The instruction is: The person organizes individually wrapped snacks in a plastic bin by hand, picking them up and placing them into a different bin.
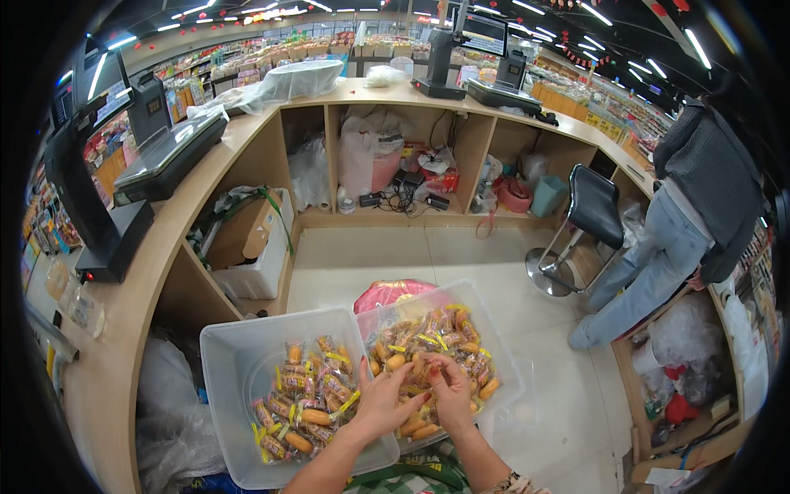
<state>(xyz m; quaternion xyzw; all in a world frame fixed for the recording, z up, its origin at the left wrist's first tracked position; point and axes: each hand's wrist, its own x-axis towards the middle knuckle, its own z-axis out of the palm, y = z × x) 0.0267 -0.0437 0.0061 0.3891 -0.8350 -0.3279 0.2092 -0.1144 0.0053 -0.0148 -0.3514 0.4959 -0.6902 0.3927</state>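
Two translucent plastic bins stand side by side before me, the left bin (228,370) and the right bin (509,364). Both hold many small wrapped snacks with yellow strips; wrapped snacks (318,417) lie in the left one. My left hand (386,398) is over the bins' adjoining rims, fingers spread, its fingertips beside the snacks of the right bin. Over the right bin, my right hand (450,389) has thumb and fingertips pinched together near a wrapped snack. Whether it grips that piece cannot be made out. A red and pink bag (395,291) lies behind the right bin.
A curved wooden counter (179,247) with scales surrounds the floor space. Its shelves hold bags, cables and a white foam box (271,272). A black stool (595,210) stands at the right, beside a person (673,228) in jeans. A clear container (521,401) is on the floor.
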